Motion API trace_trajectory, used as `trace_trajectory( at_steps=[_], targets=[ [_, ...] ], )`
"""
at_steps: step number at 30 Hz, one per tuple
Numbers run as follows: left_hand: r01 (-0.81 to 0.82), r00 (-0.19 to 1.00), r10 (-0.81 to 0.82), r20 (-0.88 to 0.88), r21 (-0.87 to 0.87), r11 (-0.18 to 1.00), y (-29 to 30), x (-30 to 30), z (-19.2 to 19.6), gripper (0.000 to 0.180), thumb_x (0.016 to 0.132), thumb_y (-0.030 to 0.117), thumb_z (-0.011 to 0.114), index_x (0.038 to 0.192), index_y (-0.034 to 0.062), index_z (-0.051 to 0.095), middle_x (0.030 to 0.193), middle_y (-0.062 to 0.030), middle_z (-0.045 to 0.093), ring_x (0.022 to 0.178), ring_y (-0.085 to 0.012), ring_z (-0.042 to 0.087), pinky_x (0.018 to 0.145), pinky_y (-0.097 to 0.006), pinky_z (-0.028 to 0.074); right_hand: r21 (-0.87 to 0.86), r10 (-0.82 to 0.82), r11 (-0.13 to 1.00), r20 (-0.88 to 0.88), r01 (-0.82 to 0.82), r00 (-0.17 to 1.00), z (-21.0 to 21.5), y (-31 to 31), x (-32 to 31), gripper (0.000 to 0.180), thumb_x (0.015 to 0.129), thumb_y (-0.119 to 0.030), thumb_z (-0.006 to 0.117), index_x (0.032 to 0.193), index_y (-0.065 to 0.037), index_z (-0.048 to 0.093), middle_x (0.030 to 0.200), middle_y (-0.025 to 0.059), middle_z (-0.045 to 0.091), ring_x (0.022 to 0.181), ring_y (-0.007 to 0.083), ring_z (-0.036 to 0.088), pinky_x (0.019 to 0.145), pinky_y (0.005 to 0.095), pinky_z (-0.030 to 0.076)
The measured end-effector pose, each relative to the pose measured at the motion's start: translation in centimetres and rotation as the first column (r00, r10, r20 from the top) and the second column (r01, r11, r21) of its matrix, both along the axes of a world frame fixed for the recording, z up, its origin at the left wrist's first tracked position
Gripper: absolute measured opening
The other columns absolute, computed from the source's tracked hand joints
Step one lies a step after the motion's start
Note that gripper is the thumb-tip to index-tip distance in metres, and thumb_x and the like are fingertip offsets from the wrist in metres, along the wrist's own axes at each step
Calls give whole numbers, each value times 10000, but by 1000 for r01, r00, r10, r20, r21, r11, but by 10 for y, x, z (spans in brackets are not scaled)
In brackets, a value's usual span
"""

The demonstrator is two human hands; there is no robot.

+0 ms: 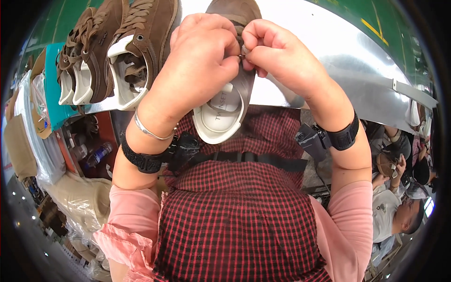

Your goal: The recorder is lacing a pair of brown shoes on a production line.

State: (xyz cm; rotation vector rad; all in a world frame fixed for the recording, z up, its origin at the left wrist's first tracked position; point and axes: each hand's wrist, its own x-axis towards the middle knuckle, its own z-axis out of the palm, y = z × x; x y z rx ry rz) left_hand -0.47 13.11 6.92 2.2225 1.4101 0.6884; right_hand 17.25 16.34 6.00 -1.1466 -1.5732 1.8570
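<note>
A brown suede shoe [224, 110] with a white lining lies lengthwise on the metal table edge, its heel toward me. My left hand [199, 61] and my right hand [277, 54] meet over its tongue, fingertips pinched together on something small, likely the lace or an eyelet; the hands hide it. Both wrists wear black straps, the left also a silver bangle.
Three more brown shoes [112, 51] stand in a row on the shiny metal table [347, 61] to the left. Below left are a teal box [56, 108], plastic-wrapped bundles and a bottle. Another person [394, 207] sits at the lower right.
</note>
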Motion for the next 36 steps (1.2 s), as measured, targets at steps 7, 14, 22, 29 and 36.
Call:
trace_trajectory(
  at_steps=[7, 14, 22, 29, 36],
  targets=[
    [13, 998, -11, 59, -48, 999, -2, -9, -1, 85, 713, 37, 618, 796, 18, 625, 1044, -79, 596, 1084, -276, 491, 955, -358, 371, 25, 22, 999, -33, -22, 999, -7, -3, 0, 44, 760, -41, 500, 792, -71, 507, 686, -26, 471, 651, 79, 428, 564, 258, 398],
    [13, 997, -5, 76, -111, 994, -5, -12, -8, 136, 730, 35, 618, 862, 17, 644, 1094, -86, 594, 1140, -287, 483, 989, -372, 356, 512, -16, 858, 102, -39, 995, -3, -19, -7, 72, 748, 1, 473, 800, -48, 464, 685, 96, 487, 617, 222, 478, 590, 322, 426],
    [-87, 971, 122, 205, -175, 981, -9, -3, -11, 117, 725, 43, 622, 835, 12, 646, 1112, -81, 601, 1179, -271, 478, 1000, -354, 357, 442, -163, 875, -110, 195, 980, -24, -32, -9, 68, 759, 16, 467, 798, -39, 459, 718, 100, 499, 640, 223, 490, 608, 323, 438],
    [-142, 961, 170, 216, -142, 980, -11, 0, -14, 79, 705, 46, 612, 773, 10, 626, 1019, -75, 617, 1093, -262, 505, 955, -351, 382, 484, 129, 853, 162, -193, 978, 3, 1, -3, 68, 784, 22, 473, 761, -42, 461, 674, 50, 502, 641, 162, 498, 599, 303, 444],
    [-33, 997, 54, -58, 315, 948, -9, -7, 0, 96, 658, 33, 603, 752, 40, 618, 930, -44, 607, 1039, -260, 541, 927, -402, 384, 459, 146, 874, 57, -156, 988, -6, -11, -5, 78, 793, 30, 493, 798, -48, 499, 689, 49, 512, 651, 160, 490, 624, 283, 449]
  ],
)
